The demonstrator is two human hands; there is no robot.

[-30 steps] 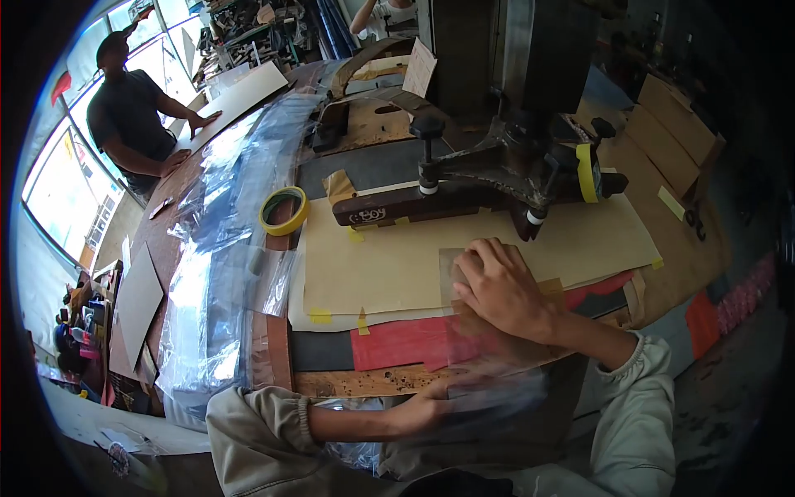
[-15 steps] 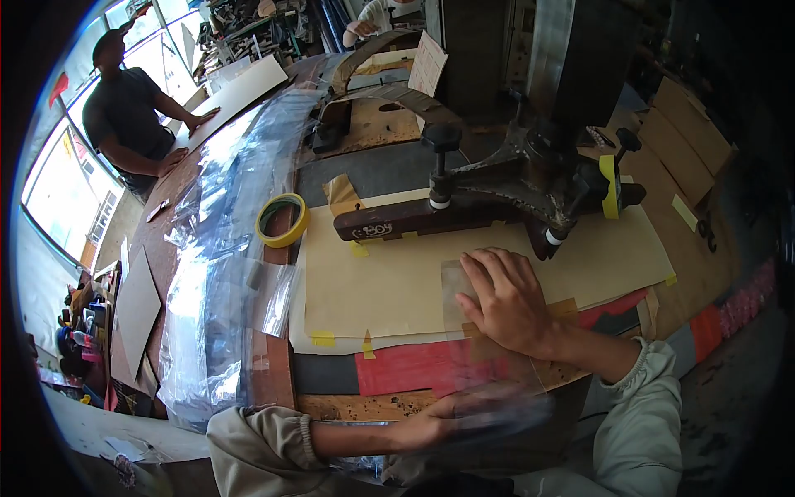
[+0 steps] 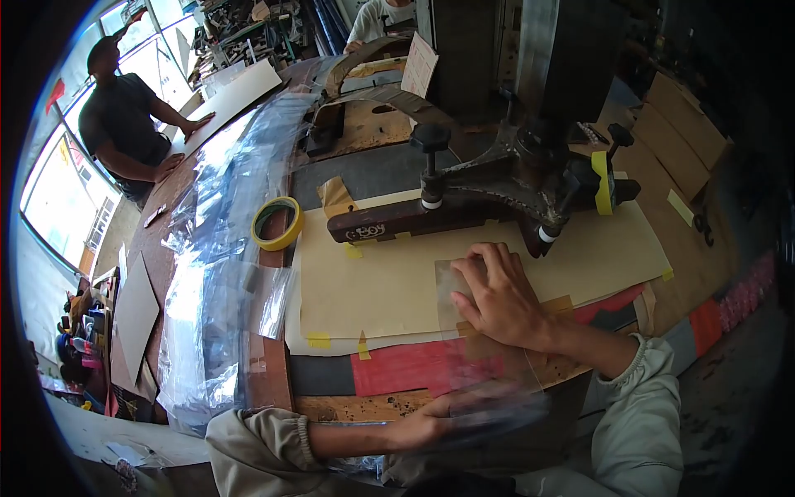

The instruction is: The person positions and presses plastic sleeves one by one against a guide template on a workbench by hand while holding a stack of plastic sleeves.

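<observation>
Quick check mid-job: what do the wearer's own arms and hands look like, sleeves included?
The left hand, partly blurred, and the right hand are ungloved. The left sleeve and right sleeve are loose, pale grey-green cloth with gathered, elastic-looking cuffs ending on the forearms.
</observation>
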